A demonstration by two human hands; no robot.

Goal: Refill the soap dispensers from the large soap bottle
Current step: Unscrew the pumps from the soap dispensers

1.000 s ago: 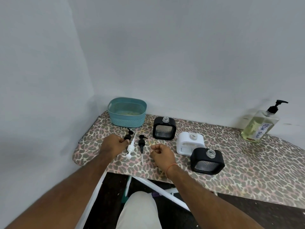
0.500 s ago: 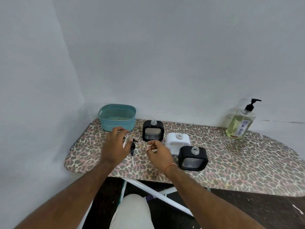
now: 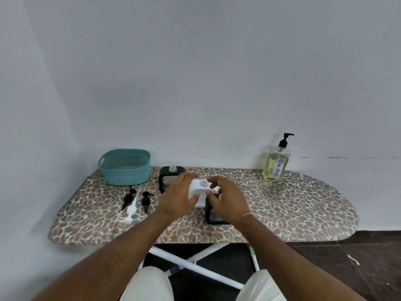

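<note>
Soap dispensers stand near the middle of the ironing board (image 3: pixel 293 205), three of them, all with their pumps off. The white dispenser (image 3: pixel 196 187) is gripped from both sides: the left hand (image 3: pixel 176 197) curls around its left face with the thumb on the front, and the right hand (image 3: pixel 227 199) pinches its right top corner, fingers bent over the upper edge. Its open clear neck shows between the two hands. Whether it is lifted off the cover or still resting there, I cannot tell. Behind it, toward the back edge, sits one black dispenser (image 3: pixel 168 175), upright, its neck uncovered, partly hidden by the left hand. A second black dispenser (image 3: pixel 213 217) stands closer to the front edge, mostly covered by the right hand and wrist.

Three loose pumps lie side by side toward the left end: a black pump (image 3: pixel 128 197), a white pump (image 3: pixel 130 210) just beside it, and another black pump (image 3: pixel 145 200) to the right of those. A teal basket (image 3: pixel 124 167) stands at the back left corner. The large soap bottle (image 3: pixel 275 162), labelled DISH SOAP and holding yellowish liquid, stands upright at the back edge toward the right end, well apart from both hands, its black pump still fitted.
</note>
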